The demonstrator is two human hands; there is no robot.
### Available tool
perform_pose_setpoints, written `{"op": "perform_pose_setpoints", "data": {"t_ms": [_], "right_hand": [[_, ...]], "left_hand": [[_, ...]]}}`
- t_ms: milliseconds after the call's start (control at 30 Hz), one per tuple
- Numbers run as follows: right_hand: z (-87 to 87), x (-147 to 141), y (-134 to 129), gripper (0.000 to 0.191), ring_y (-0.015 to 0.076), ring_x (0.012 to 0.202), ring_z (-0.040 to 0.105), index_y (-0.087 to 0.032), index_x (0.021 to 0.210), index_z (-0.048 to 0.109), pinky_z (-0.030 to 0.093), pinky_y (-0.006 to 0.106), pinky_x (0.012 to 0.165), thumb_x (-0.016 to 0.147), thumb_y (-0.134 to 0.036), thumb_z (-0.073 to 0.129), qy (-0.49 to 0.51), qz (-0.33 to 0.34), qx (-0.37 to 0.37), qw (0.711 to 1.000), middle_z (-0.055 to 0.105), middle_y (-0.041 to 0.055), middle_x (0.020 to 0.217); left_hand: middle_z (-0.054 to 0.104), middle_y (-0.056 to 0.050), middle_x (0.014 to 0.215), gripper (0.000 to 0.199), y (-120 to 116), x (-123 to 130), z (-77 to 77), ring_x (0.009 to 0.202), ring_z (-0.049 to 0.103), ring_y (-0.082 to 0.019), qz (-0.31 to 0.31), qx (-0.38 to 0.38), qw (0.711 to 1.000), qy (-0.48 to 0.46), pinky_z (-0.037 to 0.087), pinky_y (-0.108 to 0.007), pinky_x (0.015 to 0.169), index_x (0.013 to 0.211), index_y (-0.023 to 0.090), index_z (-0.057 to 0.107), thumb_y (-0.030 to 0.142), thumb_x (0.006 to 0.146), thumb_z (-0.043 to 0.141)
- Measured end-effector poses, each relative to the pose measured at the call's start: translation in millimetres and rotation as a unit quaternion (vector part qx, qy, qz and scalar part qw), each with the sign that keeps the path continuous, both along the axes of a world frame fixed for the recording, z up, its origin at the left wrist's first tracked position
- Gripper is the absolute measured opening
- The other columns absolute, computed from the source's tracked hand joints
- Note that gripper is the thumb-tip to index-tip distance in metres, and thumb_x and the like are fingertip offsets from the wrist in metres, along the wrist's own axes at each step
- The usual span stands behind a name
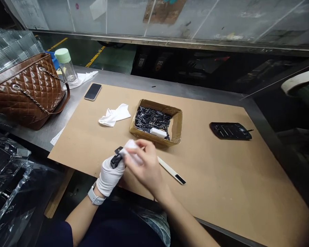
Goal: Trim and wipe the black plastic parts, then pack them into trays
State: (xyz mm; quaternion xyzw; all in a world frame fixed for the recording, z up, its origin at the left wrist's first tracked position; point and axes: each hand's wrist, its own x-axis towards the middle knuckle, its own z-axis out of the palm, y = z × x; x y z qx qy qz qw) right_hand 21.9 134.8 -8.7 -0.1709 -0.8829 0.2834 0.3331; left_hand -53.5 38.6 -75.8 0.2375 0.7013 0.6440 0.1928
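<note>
My left hand (110, 175), in a white glove, is closed around a black part (116, 160) near the front edge of the cardboard sheet. My bare right hand (145, 164) pinches a white cloth (132, 150) against the upper end of that part. The cloth is slightly blurred and hides some of the part. Just beyond my hands stands a cardboard box (177, 128) holding many small black pieces and a white block (158, 132). A white strip with a black end (171, 170) lies to the right of my right hand.
A crumpled white cloth (115, 115) and a phone (93, 92) lie at the left of the cardboard sheet (216, 171). A black ribbed part (231, 131) is at the right. Further left are a brown bag (28, 89) and a bottle with a green lid (65, 65).
</note>
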Motion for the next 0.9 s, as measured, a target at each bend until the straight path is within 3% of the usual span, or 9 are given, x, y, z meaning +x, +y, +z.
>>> {"op": "perform_pose_setpoints", "data": {"t_ms": [133, 333, 467, 567, 633, 767, 900], "right_hand": [[6.0, 2, 3, 0.011, 0.023, 0.091, 0.056, -0.025, 0.086, 0.066, 0.05, 0.039, 0.078, 0.08, -0.025, 0.057, -0.02, 0.013, 0.01, 1.0, 0.053, 0.009, 0.096], [10.2, 1, 7, 0.012, 0.0222, 0.093, 0.055, -0.022, 0.085, 0.068, 0.049, 0.037, 0.08, 0.078, -0.023, 0.058, -0.012, 0.034, -0.01, 0.999, 0.054, 0.0093, 0.097], [-2.6, -9, 23, 0.015, 0.0216, 0.094, 0.057, -0.022, 0.081, 0.069, 0.046, 0.039, 0.087, 0.077, -0.031, 0.058, -0.049, 0.035, -0.187, 0.98, 0.056, 0.0077, 0.096], [-19.2, -13, 28, 0.026, 0.021, 0.082, 0.061, -0.019, 0.077, 0.069, 0.049, 0.038, 0.078, 0.077, -0.04, 0.054, -0.073, 0.034, -0.349, 0.934, 0.061, 0.007, 0.086], [-27.0, -12, 25, 0.031, 0.0209, 0.079, 0.061, -0.018, 0.076, 0.068, 0.05, 0.036, 0.072, 0.077, -0.043, 0.051, -0.073, 0.029, -0.393, 0.916, 0.061, 0.0073, 0.083], [-24.8, -3, 16, 0.026, 0.0223, 0.097, 0.058, -0.021, 0.082, 0.069, 0.047, 0.038, 0.087, 0.076, -0.043, 0.057, -0.012, -0.009, -0.341, 0.94, 0.058, 0.0079, 0.098], [-10.9, 3, 15, 0.02, 0.0224, 0.093, 0.059, -0.022, 0.082, 0.069, 0.048, 0.041, 0.086, 0.078, -0.039, 0.058, 0.007, -0.002, -0.301, 0.954, 0.057, 0.0071, 0.094]], "left_hand": [[0.073, -0.006, 0.082, 0.017, -1, 2, -3.3, 0.083, 0.07, -0.023, -0.012, 0.01, 1.0, 0.018, 0.058, -0.034, 0.079, 0.082, 0.023, 0.071, 0.037, 0.077, 0.065], [0.073, -0.007, 0.095, 0.022, 0, 2, -4.6, 0.089, 0.069, -0.025, -0.015, 0.028, 0.999, 0.043, 0.057, -0.035, 0.083, 0.091, 0.021, 0.071, 0.036, 0.08, 0.06], [0.073, -0.008, 0.097, 0.024, -1, -2, -6.2, 0.09, 0.07, -0.024, 0.018, 0.017, 0.996, 0.089, 0.058, -0.035, 0.084, 0.095, 0.019, 0.071, 0.035, 0.08, 0.06], [0.074, -0.008, 0.084, 0.021, -5, -3, -11.2, 0.077, 0.071, -0.024, 0.056, 0.002, 0.989, 0.135, 0.061, -0.034, 0.071, 0.087, 0.018, 0.072, 0.033, 0.08, 0.06], [0.075, -0.007, 0.081, 0.019, -9, -2, -13.9, 0.073, 0.071, -0.024, 0.052, 0.002, 0.985, 0.163, 0.061, -0.033, 0.068, 0.086, 0.018, 0.072, 0.032, 0.08, 0.06], [0.074, -0.008, 0.087, 0.019, -11, 1, -11.9, 0.079, 0.071, -0.023, 0.025, 0.023, 0.974, 0.225, 0.06, -0.032, 0.074, 0.09, 0.018, 0.071, 0.03, 0.082, 0.06], [0.074, -0.008, 0.08, 0.022, -4, 1, -5.1, 0.072, 0.071, -0.021, 0.0, 0.019, 0.974, 0.225, 0.06, -0.03, 0.069, 0.086, 0.016, 0.07, 0.033, 0.084, 0.056]]}}
